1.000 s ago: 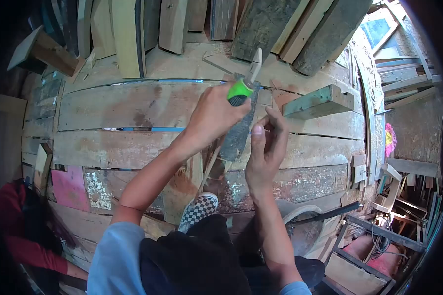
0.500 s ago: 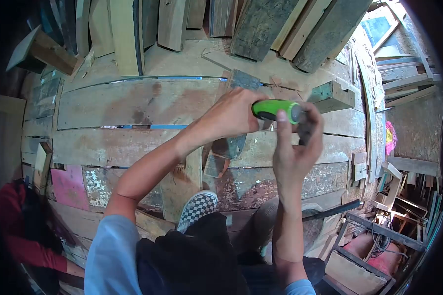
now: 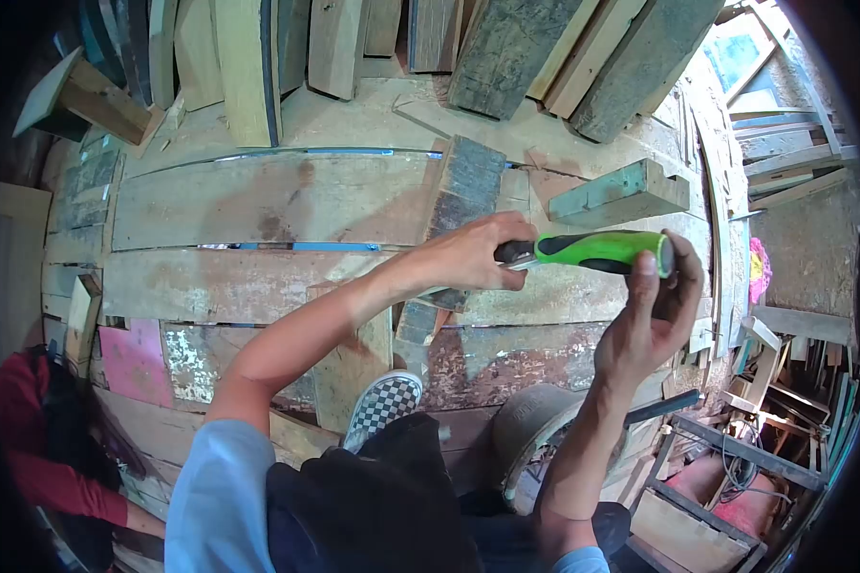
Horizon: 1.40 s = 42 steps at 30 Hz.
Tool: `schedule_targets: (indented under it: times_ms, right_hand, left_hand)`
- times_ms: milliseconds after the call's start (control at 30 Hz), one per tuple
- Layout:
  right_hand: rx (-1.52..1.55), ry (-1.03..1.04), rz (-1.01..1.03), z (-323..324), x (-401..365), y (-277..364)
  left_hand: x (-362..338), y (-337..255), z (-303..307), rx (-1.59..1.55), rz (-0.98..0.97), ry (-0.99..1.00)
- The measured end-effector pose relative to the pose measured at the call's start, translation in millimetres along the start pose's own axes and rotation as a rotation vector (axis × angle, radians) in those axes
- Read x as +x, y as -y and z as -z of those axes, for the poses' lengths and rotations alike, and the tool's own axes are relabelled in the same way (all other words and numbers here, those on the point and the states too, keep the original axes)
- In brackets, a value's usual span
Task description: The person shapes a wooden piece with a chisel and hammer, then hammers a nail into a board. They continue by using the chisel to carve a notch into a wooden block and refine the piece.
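Observation:
A chisel (image 3: 599, 250) with a green and black handle and a metal end cap lies across my two hands, held roughly level above the plank floor. My left hand (image 3: 487, 253) is closed round its metal part, just left of the handle, and hides most of the blade. At the handle's butt end, the thumb and fingers of my right hand (image 3: 655, 306) pinch the capped tip. Below and behind my left hand lies a dark board (image 3: 465, 186) on the floor. A notched wooden block (image 3: 626, 193) with worn green paint sits just beyond the handle.
Several planks (image 3: 516, 53) lean along the far side. A round pale bucket (image 3: 535, 425) stands by my legs at the right. At the lower right is a metal-framed stand (image 3: 707, 516) with a cable. A person's red sleeve (image 3: 62, 487) shows at the lower left.
Both hands have moved right and slightly down with the chisel. Its handle now shows at full length, with my hands farther apart; more of the notched block and bucket is visible.

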State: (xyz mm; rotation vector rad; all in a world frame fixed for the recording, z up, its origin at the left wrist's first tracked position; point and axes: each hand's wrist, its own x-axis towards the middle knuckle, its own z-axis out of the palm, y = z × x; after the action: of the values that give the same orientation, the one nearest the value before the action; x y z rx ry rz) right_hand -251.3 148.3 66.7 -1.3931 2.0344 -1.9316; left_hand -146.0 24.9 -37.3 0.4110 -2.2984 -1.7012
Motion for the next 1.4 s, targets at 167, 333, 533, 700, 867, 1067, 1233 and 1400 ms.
schedule_targets:
  times_ms: [167,333,533,700,867,1067,1233,1400]
  right_hand:
    - [0.039,-0.013,-0.090,-3,-15,-14]
    - [0.041,-0.079,-0.157,-5,-27,-36]
    - [0.207,-0.103,-0.162,0,-31,-58]
    - [0.329,-0.098,-0.133,-1,-38,-76]
    - [0.372,-0.175,-0.162,-10,-44,-82]
    - [0.249,-0.066,-0.203,-15,-64,-90]
    - [0.331,-0.107,-0.180,-27,-77,-100]
    - [0.571,-0.097,-0.215,-34,-77,-102]
  left_hand:
    - [-8,39,-16,-0.060,0.005,-0.053]
    - [-37,91,-26,0.117,-0.048,-0.261]
    - [-45,119,-22,0.374,0.009,-0.395]
    - [-41,122,-14,0.523,-0.132,-0.206]
    - [-41,111,-21,0.693,-0.007,-0.156]
    - [-40,114,-29,0.844,0.003,-0.093]
    - [-42,115,-15,0.967,-0.013,-0.013]
    - [-44,113,-12,1.017,0.015,-0.021]
